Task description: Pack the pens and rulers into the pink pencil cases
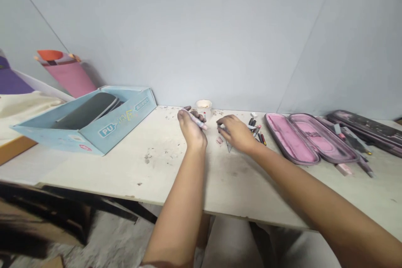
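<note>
Right of the right hand (pixel 237 133), a pink-lined pencil case (pixel 290 138) is laid open; a marker (pixel 197 119) is clamped in the left hand (pixel 191 129), and the right hand's grip cannot be told.

The left hand (pixel 191 130) grips a pale pink marker (pixel 198 119), with a white cup (pixel 204 106) just behind it near the far edge of the desk (pixel 132 167); the right hand (pixel 237 133) curls over something small and pale, a narrow grey point showing beneath it; a small pinkish block (pixel 219 140) lies just beside those fingers; loose pens (pixel 256 132) sit beyond them, next to an open pink-lined pencil case (pixel 309 138); a pale blue cardboard box (pixel 135 111) stands at the desk's left end.
</note>
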### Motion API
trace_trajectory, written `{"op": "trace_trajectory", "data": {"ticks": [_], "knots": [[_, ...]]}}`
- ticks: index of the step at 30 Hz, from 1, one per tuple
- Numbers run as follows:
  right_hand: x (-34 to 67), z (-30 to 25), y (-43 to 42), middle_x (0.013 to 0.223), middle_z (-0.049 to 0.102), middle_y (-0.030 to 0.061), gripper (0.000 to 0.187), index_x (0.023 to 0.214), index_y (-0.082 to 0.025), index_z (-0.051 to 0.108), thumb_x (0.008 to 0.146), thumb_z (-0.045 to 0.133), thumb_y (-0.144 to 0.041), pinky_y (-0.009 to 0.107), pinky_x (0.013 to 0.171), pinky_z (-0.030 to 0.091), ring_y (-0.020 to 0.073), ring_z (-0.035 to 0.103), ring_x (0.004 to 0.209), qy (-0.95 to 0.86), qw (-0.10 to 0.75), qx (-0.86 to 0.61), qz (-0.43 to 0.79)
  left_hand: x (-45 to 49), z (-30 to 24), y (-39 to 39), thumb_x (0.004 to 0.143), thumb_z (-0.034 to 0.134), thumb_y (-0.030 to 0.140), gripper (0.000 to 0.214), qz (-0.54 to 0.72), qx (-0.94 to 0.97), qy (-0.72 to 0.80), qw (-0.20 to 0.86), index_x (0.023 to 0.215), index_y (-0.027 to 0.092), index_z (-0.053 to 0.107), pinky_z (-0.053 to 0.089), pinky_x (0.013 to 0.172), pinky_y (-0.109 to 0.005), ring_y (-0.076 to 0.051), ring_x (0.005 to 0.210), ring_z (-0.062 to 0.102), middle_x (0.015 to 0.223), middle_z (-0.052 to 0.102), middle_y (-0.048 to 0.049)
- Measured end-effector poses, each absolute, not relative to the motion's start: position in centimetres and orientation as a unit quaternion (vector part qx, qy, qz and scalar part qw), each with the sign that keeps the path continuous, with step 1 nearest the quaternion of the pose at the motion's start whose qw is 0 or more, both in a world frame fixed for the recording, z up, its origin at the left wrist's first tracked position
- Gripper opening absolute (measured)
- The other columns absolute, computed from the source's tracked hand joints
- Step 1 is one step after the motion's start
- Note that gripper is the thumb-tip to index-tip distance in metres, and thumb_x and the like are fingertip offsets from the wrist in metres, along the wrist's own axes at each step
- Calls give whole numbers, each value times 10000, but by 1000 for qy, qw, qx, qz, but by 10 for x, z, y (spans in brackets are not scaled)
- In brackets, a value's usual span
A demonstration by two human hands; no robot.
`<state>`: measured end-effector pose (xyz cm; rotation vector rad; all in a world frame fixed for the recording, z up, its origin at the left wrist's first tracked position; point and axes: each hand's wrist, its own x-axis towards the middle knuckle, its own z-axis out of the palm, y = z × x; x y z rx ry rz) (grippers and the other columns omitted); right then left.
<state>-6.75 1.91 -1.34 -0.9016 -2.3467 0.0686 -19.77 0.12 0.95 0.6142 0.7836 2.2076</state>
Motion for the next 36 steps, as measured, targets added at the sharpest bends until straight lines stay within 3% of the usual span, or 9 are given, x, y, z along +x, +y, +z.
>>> {"op": "trace_trajectory", "data": {"ticks": [3, 7, 10, 13, 18, 24, 29, 32, 36], "knots": [[-32, -18, 11, 950, 643, 57, 204, 993, -201, 535, 837, 463, -311, 329, 786, 453, 170, 594, 879, -787, 433, -406, 166, -183, 5, -6, 852, 399, 441, 231, 773, 416, 395, 270, 896, 235, 493, 374, 503, -188, -97, 492, 458, 592, 465, 33], [12, -23, 5, 933, 654, 56, 255, 974, -205, 507, 784, 538, -373, 344, 774, 488, 169, 623, 873, -646, 582, -399, 291, -158, -6, -14, 805, 505, 324, 173, 553, 663, 477, 166, 939, 243, 577, 404, 706, -247, -169, 760, 547, 775, 585, -17], [32, -24, 5, 948, 648, 49, 274, 967, -206, 500, 764, 562, -380, 348, 774, 506, 161, 624, 891, -536, 667, -380, 352, -143, -14, -15, 824, 459, 311, 224, 413, 761, 486, 120, 1005, 254, 576, 390, 778, -290, -212, 895, 545, 938, 609, -44], [38, -23, 6, 932, 643, 33, 263, 919, -202, 502, 745, 588, -380, 340, 772, 516, 148, 629, 868, -471, 704, -363, 389, -136, -19, -15, 853, 396, 335, 272, 354, 788, 494, 104, 1058, 252, 556, 393, 770, -307, -227, 904, 550, 971, 612, -60], [32, -23, 2, 928, 643, 39, 284, 906, -199, 488, 733, 600, -395, 340, 735, 532, 150, 633, 822, -482, 693, -354, 402, -133, -24, -15, 859, 376, 343, 282, 322, 796, 502, 104, 1066, 254, 545, 390, 751, -297, -226, 900, 554, 979, 614, -59], [30, -20, -10, 815, 631, 23, 231, 873, -215, 489, 748, 588, -382, 317, 689, 532, 144, 629, 724, -548, 665, -367, 350, -135, -25, -14, 815, 462, 343, 212, 393, 748, 504, 178, 962, 246, 581, 383, 706, -272, -210, 768, 559, 838, 625, -35], [28, -25, -12, 787, 619, 18, 210, 865, -210, 500, 775, 550, -394, 300, 622, 501, 156, 609, 704, -589, 628, -384, 332, -133, -22, -17, 810, 470, 331, 183, 384, 762, 490, 178, 925, 245, 585, 387, 709, -271, -209, 778, 564, 834, 627, -32], [23, -28, -12, 825, 629, 45, 195, 870, -198, 562, 808, 500, -373, 341, 716, 474, 183, 592, 780, -682, 553, -408, 252, -130, -21, -22, 817, 463, 348, 191, 385, 764, 489, 170, 935, 250, 578, 384, 698, -270, -210, 780, 569, 848, 629, -37], [15, -25, -12, 1037, 603, 73, 279, 1023, -219, 598, 857, 406, -335, 378, 908, 390, 202, 533, 1008, -783, 475, -365, 166, -133, -16, -21, 764, 546, 379, 160, 470, 684, 516, 213, 828, 235, 577, 359, 603, -232, -174, 622, 534, 661, 578, -5]]}}
